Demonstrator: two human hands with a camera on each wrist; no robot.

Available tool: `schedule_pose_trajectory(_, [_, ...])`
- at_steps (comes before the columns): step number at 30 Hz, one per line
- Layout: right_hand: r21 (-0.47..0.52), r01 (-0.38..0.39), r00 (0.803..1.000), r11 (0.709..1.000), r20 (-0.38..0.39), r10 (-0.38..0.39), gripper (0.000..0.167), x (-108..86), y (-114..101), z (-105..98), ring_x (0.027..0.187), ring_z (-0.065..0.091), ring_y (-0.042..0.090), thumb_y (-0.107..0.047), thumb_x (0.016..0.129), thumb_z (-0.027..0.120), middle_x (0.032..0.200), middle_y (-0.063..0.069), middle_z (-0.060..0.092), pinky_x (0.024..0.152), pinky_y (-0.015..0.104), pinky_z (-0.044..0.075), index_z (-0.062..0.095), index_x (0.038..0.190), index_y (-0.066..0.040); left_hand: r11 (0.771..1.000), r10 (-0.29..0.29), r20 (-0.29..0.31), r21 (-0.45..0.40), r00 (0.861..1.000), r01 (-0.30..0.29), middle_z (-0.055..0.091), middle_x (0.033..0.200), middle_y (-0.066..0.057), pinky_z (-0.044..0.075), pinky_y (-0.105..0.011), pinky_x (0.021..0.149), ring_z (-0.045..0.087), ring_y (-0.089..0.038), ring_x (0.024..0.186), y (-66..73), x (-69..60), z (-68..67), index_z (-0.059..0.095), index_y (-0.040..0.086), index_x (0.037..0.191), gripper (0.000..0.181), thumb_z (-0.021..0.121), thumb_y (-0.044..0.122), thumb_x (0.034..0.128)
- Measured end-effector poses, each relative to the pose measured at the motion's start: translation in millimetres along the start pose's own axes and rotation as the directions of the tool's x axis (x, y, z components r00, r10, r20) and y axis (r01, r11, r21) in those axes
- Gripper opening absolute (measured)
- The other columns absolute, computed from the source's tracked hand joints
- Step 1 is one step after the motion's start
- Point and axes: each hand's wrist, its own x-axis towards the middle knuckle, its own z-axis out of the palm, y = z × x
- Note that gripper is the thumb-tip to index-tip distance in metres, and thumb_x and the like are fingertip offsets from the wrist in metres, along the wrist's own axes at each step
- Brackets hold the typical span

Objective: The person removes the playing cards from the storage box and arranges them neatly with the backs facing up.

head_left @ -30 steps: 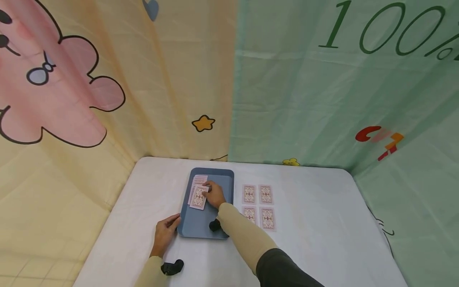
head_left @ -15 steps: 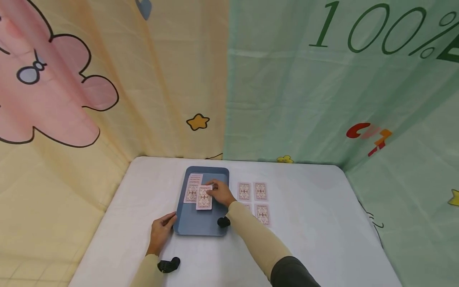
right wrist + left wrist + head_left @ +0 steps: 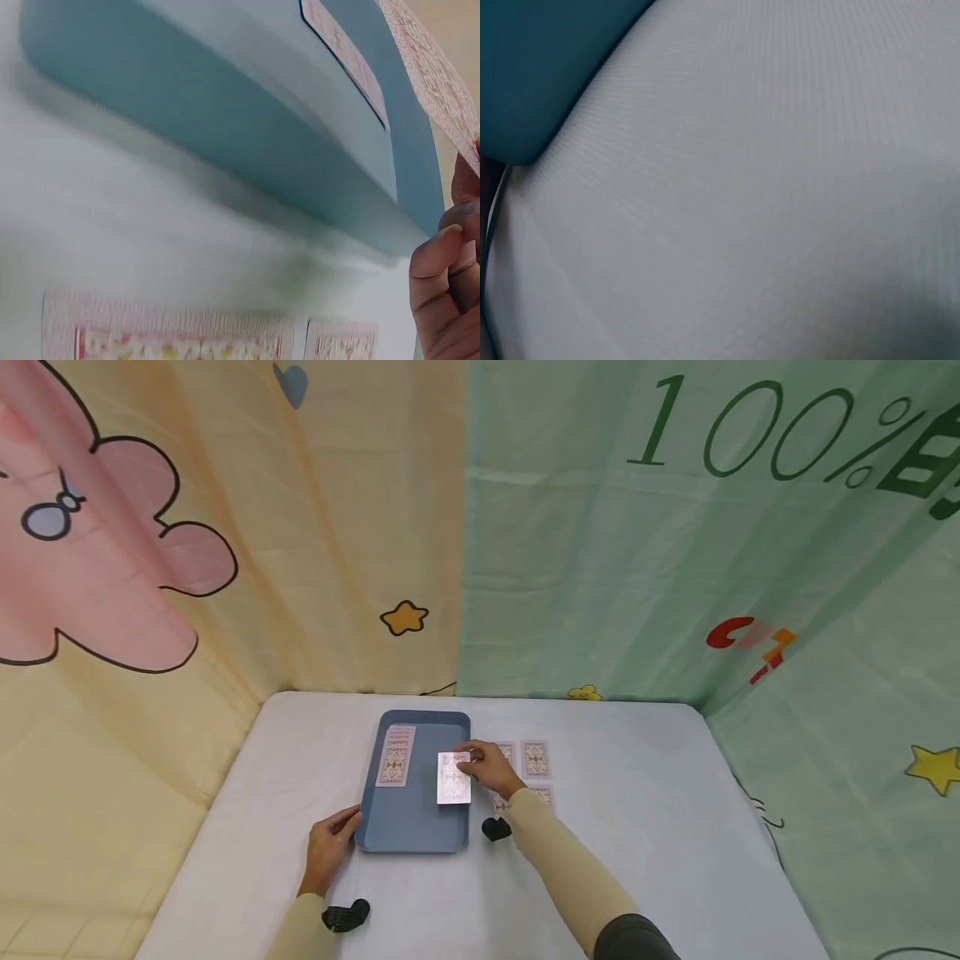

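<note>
My right hand point(image 3: 491, 770) pinches a playing card point(image 3: 452, 783) by its upper right corner, above the right side of a blue-grey tray point(image 3: 411, 837). The right wrist view shows this card point(image 3: 439, 71) raised over the tray wall, between thumb and fingers. Overlapping playing cards point(image 3: 393, 764), patterned backs up, lie in a column along the tray's left side. At the tray's lower left edge, my left hand point(image 3: 327, 850) holds the rim with thumb and fingertips. The left wrist view shows mainly the tray corner point(image 3: 547, 75), with little of the hand.
Several playing cards point(image 3: 536, 760) lie back up in two rows on the white table point(image 3: 660, 827), right of the tray; my right hand and sleeve partly cover some. Printed curtains point(image 3: 360, 527) hang behind the table and at its sides.
My right hand has lifted a card off the column in the tray and carried it rightward to the tray's right edge. My left hand has stayed at the rim.
</note>
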Motion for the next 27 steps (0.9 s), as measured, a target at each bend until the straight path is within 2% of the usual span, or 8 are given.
schedule_pose_trajectory(2, [0.013,-0.004,1.000,1.000,-0.006,0.004,0.028,-3.8,4.3,-7.2,0.056,0.042,0.013,-0.006,0.090,0.066,0.062,0.000,0.047,0.054,0.027,0.036,0.067,0.118,-0.006,1.000,-0.009,-0.001,0.001,1.000,0.009,0.059,0.128,-0.021,0.044,-0.042,0.099,0.054,-0.032,0.122,-0.5,-1.1,0.1,0.061,-0.004,0.126,0.036,0.059,0.017,0.0969])
schedule_pose_trajectory(4, [0.032,-0.009,1.000,0.999,-0.016,0.009,0.028,-7.0,8.8,-14.7,0.057,0.042,0.013,-0.006,0.091,0.065,0.062,0.001,0.046,0.055,0.028,0.038,0.066,0.119,-0.005,1.000,-0.009,-0.001,0.007,1.000,0.009,0.059,0.128,-0.021,0.045,-0.038,0.098,0.054,-0.032,0.123,-1.2,-1.3,0.1,0.061,-0.003,0.126,0.036,0.059,0.018,0.0971])
schedule_pose_trajectory(8, [0.066,-0.021,0.998,0.998,-0.050,0.024,0.028,-12.7,15.0,-29.7,0.058,0.043,0.014,-0.006,0.091,0.065,0.063,0.002,0.047,0.058,0.032,0.041,0.066,0.119,-0.005,1.000,0.011,-0.009,0.010,1.000,-0.011,0.061,0.127,-0.021,0.045,-0.016,0.088,0.055,-0.031,0.121,-0.8,-0.3,-0.1,0.062,-0.003,0.125,0.035,0.059,0.017,0.0964])
schedule_pose_trajectory(11, [0.063,-0.039,0.997,0.997,-0.070,0.044,0.028,-17.1,19.1,-39.5,0.060,0.044,0.014,-0.007,0.091,0.065,0.064,0.002,0.048,0.061,0.034,0.042,0.066,0.119,-0.006,1.000,0.015,-0.007,0.006,1.000,-0.015,0.061,0.126,-0.021,0.040,-0.007,0.080,0.055,-0.032,0.120,-0.3,0.4,-0.4,0.062,-0.004,0.124,0.035,0.060,0.017,0.0962])
schedule_pose_trajectory(16, [0.046,-0.075,0.993,0.996,-0.088,0.079,0.030,-22.9,25.7,-52.0,0.063,0.046,0.016,-0.007,0.091,0.065,0.068,0.003,0.051,0.062,0.035,0.044,0.066,0.121,-0.007,1.000,0.001,-0.003,0.011,1.000,-0.001,0.061,0.127,-0.020,0.046,-0.016,0.088,0.055,-0.031,0.121,-0.8,0.8,-1.4,0.062,-0.003,0.125,0.036,0.059,0.018,0.0967])
schedule_pose_trajectory(22, [0.048,-0.107,0.987,0.993,-0.117,0.112,0.029,-28.7,32.9,-63.4,0.065,0.046,0.017,-0.007,0.091,0.066,0.072,0.003,0.050,0.062,0.033,0.043,0.066,0.120,-0.007,1.000,-0.015,0.004,-0.005,1.000,0.015,0.059,0.128,-0.020,0.042,-0.009,0.084,0.054,-0.030,0.122,0.0,0.4,-1.9,0.061,-0.003,0.126,0.036,0.059,0.018,0.0967])
schedule_pose_trajectory(24, [0.048,-0.103,0.986,0.994,-0.123,0.108,0.029,-31.6,35.0,-67.0,0.063,0.044,0.016,-0.007,0.091,0.066,0.070,0.003,0.048,0.060,0.032,0.042,0.065,0.119,-0.006,1.000,-0.021,0.009,-0.002,1.000,0.021,0.059,0.129,-0.021,0.045,-0.016,0.089,0.054,-0.031,0.122,0.6,0.5,-2.1,0.061,-0.004,0.127,0.037,0.059,0.018,0.0969])
schedule_pose_trajectory(27, [0.049,-0.104,0.985,0.993,-0.133,0.110,0.028,-37.3,36.9,-72.6,0.061,0.042,0.015,-0.006,0.090,0.066,0.068,0.002,0.046,0.058,0.030,0.040,0.066,0.118,-0.005,1.000,-0.025,0.013,0.002,1.000,0.025,0.058,0.130,-0.021,0.045,-0.033,0.097,0.053,-0.031,0.123,1.5,1.6,-1.8,0.060,-0.004,0.127,0.037,0.058,0.018,0.0973])
